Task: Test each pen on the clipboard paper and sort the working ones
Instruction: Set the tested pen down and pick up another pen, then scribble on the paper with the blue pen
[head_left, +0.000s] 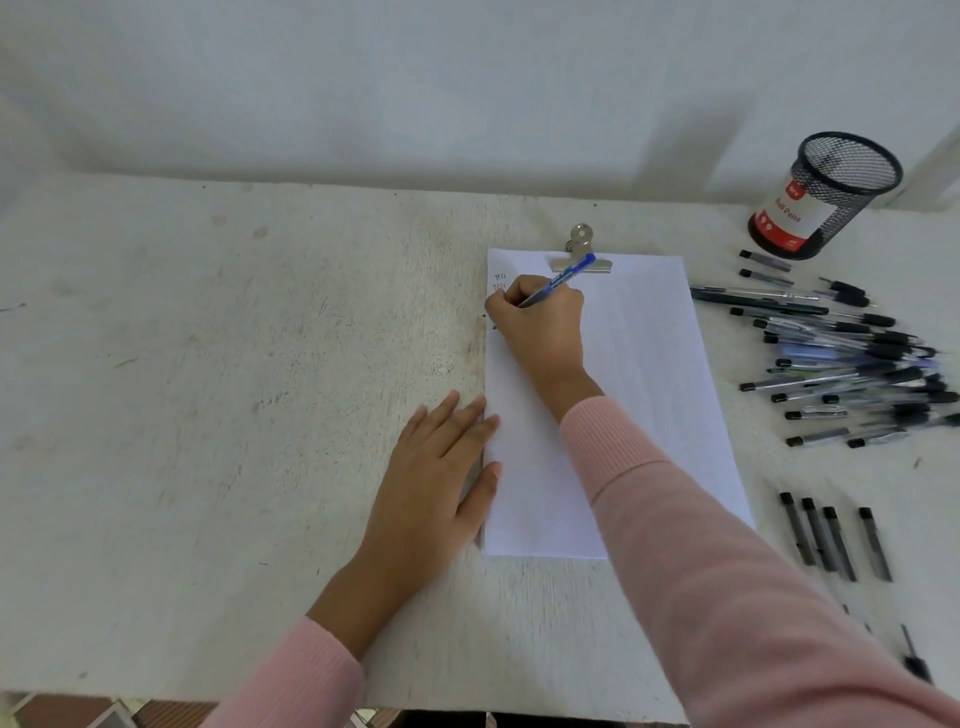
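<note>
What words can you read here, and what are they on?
"Ball Pens": label on the mesh cup, slightly blurred.
Paper: two tiny handwritten lines by the right hand, perhaps "Test", too small to be sure.
Blue pen: white print, unreadable.

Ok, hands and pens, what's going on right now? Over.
Right hand grips blue pen over the paper, top left. Left hand flat on the paper edge. Pen pile waits on right; nothing blocking.
</note>
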